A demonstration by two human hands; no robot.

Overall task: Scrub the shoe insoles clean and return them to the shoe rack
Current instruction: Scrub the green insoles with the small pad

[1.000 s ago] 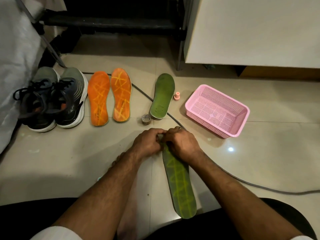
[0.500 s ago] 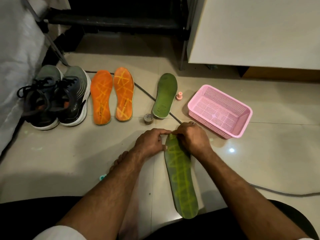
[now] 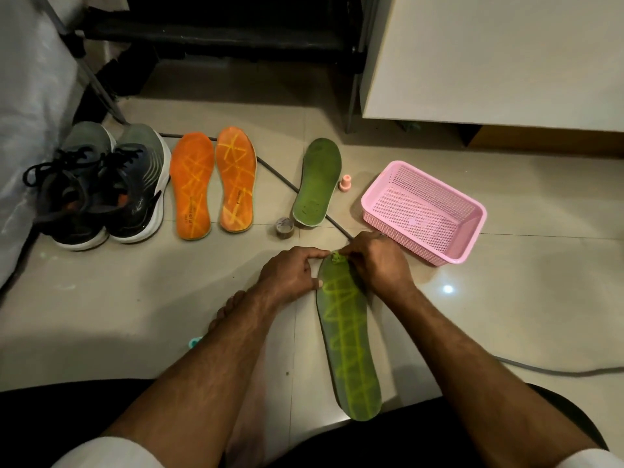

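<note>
You are sitting on the tiled floor (image 3: pixel 506 315) with both arms extended forward. Ahead of your hands, the black shoe rack (image 3: pixel 216 32) is standing at the far edge of the floor. Far to the left of your left hand, a pair of dark sneakers (image 3: pixel 104 187) is resting side by side. Just beyond your right hand, the pink basket (image 3: pixel 472 211) is sitting on the floor. The green insole with yellow lines (image 3: pixel 347 336) is lying lengthwise between your forearms, its far tip at your hands. Forward and left of your left hand, two orange insoles (image 3: pixel 212 184) are lying side by side, touching. Directly ahead of your hands, a second green insole (image 3: pixel 315 184) is lying over a grey cable (image 3: pixel 280 175).

Your left hand (image 3: pixel 290 276) is gripping the left edge of the near insole close to its tip, fingers curled. Your right hand (image 3: pixel 378 265) is pinching a small crumpled green bit (image 3: pixel 336 256) at the tip.

A small round tape roll (image 3: pixel 284 226) is sitting ahead of your left hand, and a small pink cap (image 3: pixel 345 183) is standing beside the far insole.
</note>
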